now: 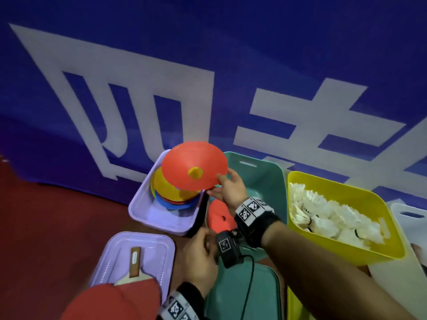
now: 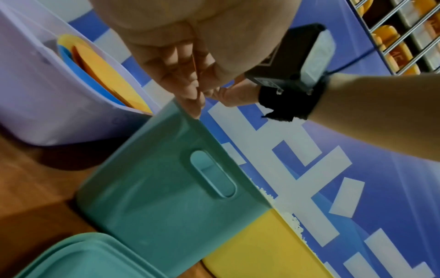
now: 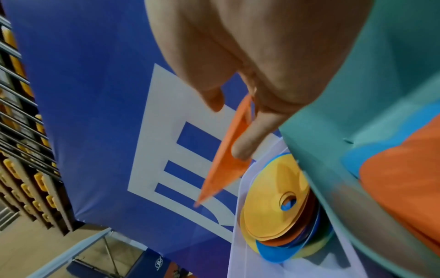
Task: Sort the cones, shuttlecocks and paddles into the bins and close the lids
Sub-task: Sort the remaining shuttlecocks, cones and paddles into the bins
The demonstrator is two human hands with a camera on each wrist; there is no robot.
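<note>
My right hand (image 1: 219,181) pinches the rim of an orange disc cone (image 1: 194,168), tilted above the lavender bin (image 1: 138,204). That bin holds a stack of yellow, orange and blue cones (image 1: 171,190). In the right wrist view, thumb and fingers (image 3: 240,150) clamp the cone (image 3: 226,159) above the stack (image 3: 273,197). More orange cones (image 1: 219,215) lie in the teal bin (image 1: 265,176). White shuttlecocks (image 1: 323,211) fill the yellow bin (image 1: 346,250). A paddle (image 1: 135,262) lies on the lavender lid (image 1: 115,250). My left hand (image 1: 201,250) hangs loosely curled at the teal bin's near corner (image 2: 154,188), holding nothing.
A teal lid (image 1: 242,296) lies in front of the teal bin and a white lid (image 1: 406,218) lies right of the yellow bin. A blue banner (image 1: 92,65) with white characters stands close behind the bins. The floor is red-brown. Something red (image 1: 111,303) covers the paddle's head.
</note>
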